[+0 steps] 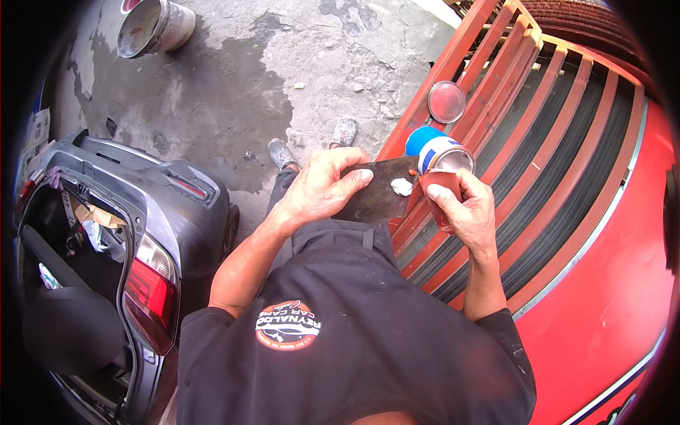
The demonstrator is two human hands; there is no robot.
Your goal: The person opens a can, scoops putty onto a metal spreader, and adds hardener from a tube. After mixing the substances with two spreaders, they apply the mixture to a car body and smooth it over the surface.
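My left hand (331,185) grips the edge of a dark, flat metal plate (372,195), thumb on top. A white dab of paste (401,187) sits on the plate, with a small red-orange dab (413,172) near its far corner. In my right hand (464,209) is a thin reddish-brown spreader (440,191), pinched between thumb and fingers beside the plate's right edge. Just beyond it, a blue-and-white can (433,152) rests tilted or on its side on the red slats; its contents are hard to make out.
Red metal slats (545,149) over a dark ribbed bed lie to my right, with a round lid (446,101) on them. A grey car (159,191) stands at left, its rear opening exposed. A dirty bucket (157,28) is on the patchy wet concrete (234,85).
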